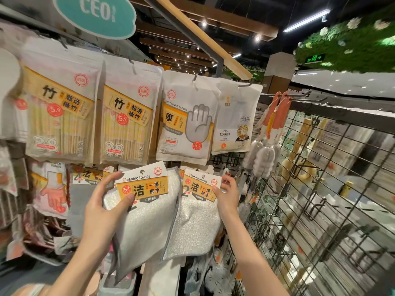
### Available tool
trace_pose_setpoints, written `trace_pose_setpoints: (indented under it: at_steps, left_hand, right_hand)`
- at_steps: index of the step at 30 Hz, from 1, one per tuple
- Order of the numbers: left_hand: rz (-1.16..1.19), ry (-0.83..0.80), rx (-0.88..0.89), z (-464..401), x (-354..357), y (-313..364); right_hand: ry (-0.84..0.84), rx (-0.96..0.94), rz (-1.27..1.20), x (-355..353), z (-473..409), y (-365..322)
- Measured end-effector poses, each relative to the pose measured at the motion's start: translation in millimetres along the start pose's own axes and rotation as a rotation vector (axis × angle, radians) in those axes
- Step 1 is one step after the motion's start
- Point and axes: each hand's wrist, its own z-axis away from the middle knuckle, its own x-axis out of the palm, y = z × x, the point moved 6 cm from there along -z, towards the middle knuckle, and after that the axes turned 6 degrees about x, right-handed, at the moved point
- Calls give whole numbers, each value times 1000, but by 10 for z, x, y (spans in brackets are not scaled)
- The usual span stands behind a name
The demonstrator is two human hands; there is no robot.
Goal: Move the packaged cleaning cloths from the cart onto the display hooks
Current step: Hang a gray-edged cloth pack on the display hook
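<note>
Left hand [102, 201] holds a cleaning-cloth pack [145, 214] by its card header: thumb pressed on the front of the orange label at the lower left corner, index finger curled over the header's upper left edge, so the card is pinched between them. Remaining fingers are hidden behind the pack. The grey-white cloth hangs below the hand, tilted, lower corner pointing down-left.

Right hand [227, 194] holds a second cloth pack [197, 212] at the right edge of its header: thumb on the front of the label, fingers curled round behind the card. This pack sits just right of the first; their cloth edges overlap or touch in the middle, cannot tell which.

Both packs are raised in front of the display rack, below the hanging disposable-glove pack [186, 122] and bamboo-stick packs [126, 120]. Wire grid panel [320, 189] stands to the right, bottle brushes [267, 142] hanging at its left edge.
</note>
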Motion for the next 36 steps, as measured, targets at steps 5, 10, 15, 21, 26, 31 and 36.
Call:
trace_pose_setpoints:
  at_steps: [5, 10, 15, 21, 26, 31, 36]
  left_hand:
    - [-3, -13, -8, 7, 3, -33]
    - [-13, -17, -12, 17, -3, -68]
    - [-3, -17, 8, 40, -38, -127]
    - [7, -14, 2, 27, -55, -145]
    - [-9, -13, -7, 22, -70, -144]
    - [-14, 15, -14, 46, -70, -70]
    - [-16, 11, -40, 69, -69, -74]
  right_hand:
    - [-3, -16, 28, 62, -30, 26]
    - [9, -30, 33, 76, -21, 53]
    - [37, -23, 43, 63, -24, 178]
    - [71, -28, 98, 133, -141, 190]
    - [118, -47, 210, 231, -280, 196]
    - [172, -49, 296, 316, -399, 169]
    - [171, -70, 333, 322, -405, 151]
